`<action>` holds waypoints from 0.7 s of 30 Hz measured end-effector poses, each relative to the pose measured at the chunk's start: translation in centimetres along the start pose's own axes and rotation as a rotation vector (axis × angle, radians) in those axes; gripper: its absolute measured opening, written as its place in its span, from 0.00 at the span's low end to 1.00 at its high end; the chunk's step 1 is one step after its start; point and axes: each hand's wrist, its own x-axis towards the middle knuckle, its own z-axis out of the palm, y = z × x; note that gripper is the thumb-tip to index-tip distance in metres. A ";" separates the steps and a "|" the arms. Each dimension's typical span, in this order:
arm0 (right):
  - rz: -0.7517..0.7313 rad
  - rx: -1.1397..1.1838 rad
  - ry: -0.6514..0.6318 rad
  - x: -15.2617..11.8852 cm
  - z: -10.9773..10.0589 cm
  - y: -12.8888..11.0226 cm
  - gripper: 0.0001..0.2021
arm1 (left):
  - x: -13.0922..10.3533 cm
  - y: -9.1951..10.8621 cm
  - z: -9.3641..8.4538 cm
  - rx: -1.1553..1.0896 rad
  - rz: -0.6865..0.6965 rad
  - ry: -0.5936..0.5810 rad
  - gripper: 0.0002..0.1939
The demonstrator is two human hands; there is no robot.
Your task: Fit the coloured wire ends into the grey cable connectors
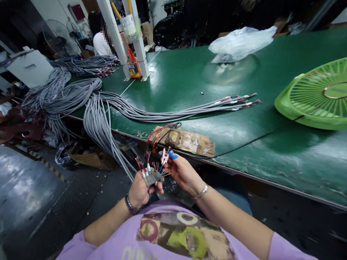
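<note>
My left hand (140, 189) is closed around the ends of several grey cables (122, 157), whose thin red, white and dark wires fan out above the fingers. A small grey piece (153, 178) lies across that grip. Just to the right, my right hand (184, 173) pinches a small pinkish-white clip (165, 157) close to the wire tips; a blue covering shows on one fingertip. Beyond the hands, at the table's edge, sits a worn wooden block (195, 143) with red and black wires on its left part.
The green table (173, 73) carries a long bundle of grey cables (150, 112), a clear plastic bag (241, 44) and a green fan (331, 91). White posts (123, 24) stand at the back left. A person in white (101, 44) is farther off.
</note>
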 end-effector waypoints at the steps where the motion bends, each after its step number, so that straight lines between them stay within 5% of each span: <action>1: -0.002 0.004 -0.005 0.0 0.0 0.0 0.15 | 0.2 0.0 0.0 -0.004 -0.006 -0.003 0.14; 21: 0.025 0.145 0.050 0.9 0.4 0.4 0.16 | 0.9 -0.3 0.7 -0.006 -0.072 0.016 0.15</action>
